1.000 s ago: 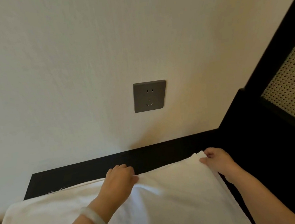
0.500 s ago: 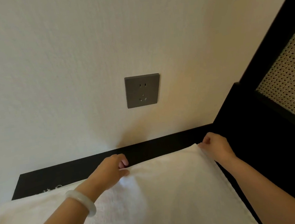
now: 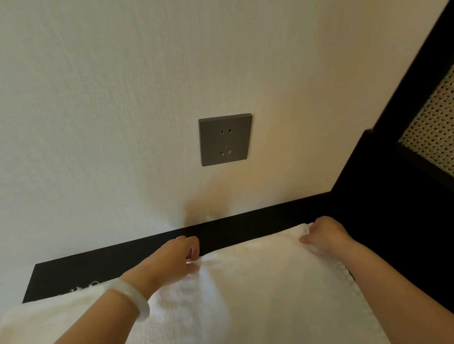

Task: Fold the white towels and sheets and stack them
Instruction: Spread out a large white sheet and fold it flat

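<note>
Towel [image 3: 258, 292] fills the lower frame on the dark ledge [image 3: 113, 261], its far edge running left to right just short of the wall [image 3: 93, 128]. Left hand [image 3: 173, 259] pinches that edge at lower centre; right hand [image 3: 327, 234] pinches the far right corner. Unheld cloth extends leftward, nearer the left hand.

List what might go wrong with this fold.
1. The left hand pinches the white towel partway along its far edge, the right hand its corner. The stretch left of the left hand is unheld and may sag, skewing the fold.
2. The bracelet sits just over the cloth and might drag it.
</note>
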`<act>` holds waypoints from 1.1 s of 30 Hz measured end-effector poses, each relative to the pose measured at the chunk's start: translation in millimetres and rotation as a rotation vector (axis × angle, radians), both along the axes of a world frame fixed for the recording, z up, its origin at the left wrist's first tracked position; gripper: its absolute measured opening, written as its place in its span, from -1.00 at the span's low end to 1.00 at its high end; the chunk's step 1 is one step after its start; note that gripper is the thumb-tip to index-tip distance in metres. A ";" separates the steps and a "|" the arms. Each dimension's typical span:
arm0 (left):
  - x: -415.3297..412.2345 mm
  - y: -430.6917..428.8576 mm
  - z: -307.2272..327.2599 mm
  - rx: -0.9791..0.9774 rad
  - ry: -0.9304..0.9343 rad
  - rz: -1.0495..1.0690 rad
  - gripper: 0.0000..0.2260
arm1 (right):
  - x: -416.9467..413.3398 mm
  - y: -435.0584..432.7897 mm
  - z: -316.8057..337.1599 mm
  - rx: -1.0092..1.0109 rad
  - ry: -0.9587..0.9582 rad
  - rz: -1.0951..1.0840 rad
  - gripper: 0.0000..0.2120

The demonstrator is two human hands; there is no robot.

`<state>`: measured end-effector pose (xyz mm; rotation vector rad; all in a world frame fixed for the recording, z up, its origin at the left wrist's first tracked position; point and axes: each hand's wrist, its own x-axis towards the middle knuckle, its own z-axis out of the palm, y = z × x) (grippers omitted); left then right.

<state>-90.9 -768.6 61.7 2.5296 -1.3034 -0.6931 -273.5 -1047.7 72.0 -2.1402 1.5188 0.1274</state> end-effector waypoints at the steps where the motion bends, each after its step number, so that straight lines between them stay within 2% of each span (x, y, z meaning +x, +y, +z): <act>1: 2.1 -1.1 0.9 0.045 -0.007 -0.020 -0.83 | -0.3 0.4 1.3 0.001 -0.002 0.009 -0.52; 4: 6.8 -4.0 2.7 0.106 -0.001 -0.077 -0.82 | -3.9 -0.9 1.2 0.000 -0.088 0.034 -0.67; 8: 9.7 -7.3 6.5 0.095 0.023 -0.081 -0.79 | -17.7 -10.0 -8.1 0.127 -0.317 -0.016 -0.81; 11: 9.7 -9.1 4.2 0.045 0.000 0.013 -0.86 | -22.1 -15.1 -13.0 0.021 -0.445 -0.108 -0.89; 15: 6.0 -8.2 -1.4 0.016 -0.019 0.028 -0.88 | -15.0 -11.7 -14.8 -0.116 -0.251 0.004 -0.93; 19: 8.7 -2.2 -2.1 -0.008 0.024 0.012 -0.82 | -11.6 -13.8 -3.9 0.040 0.000 0.029 -0.74; 21: 9.3 -1.0 -1.1 -0.026 0.093 0.001 -0.77 | -11.9 -15.7 -2.4 0.079 0.025 0.043 -0.64; 24: 9.7 -5.3 3.8 -0.017 0.245 -0.025 -0.75 | -13.5 -18.7 0.2 0.185 -0.142 0.010 -0.78; 27: 13.0 -12.0 9.4 0.052 0.301 -0.046 -0.83 | -18.3 -22.7 9.4 0.327 -0.227 0.000 -0.80; 30: 14.6 -15.6 8.9 0.073 0.258 -0.043 -0.57 | -19.5 -26.1 8.2 0.331 -0.265 0.024 -0.82; 31: 15.1 -16.3 8.6 0.065 0.215 -0.026 -0.57 | -19.7 -28.7 5.9 0.295 -0.331 0.011 -0.81; 33: 16.2 -19.2 8.1 0.058 0.094 0.027 -0.68 | -21.4 -37.6 -1.1 0.178 -0.470 -0.042 -0.76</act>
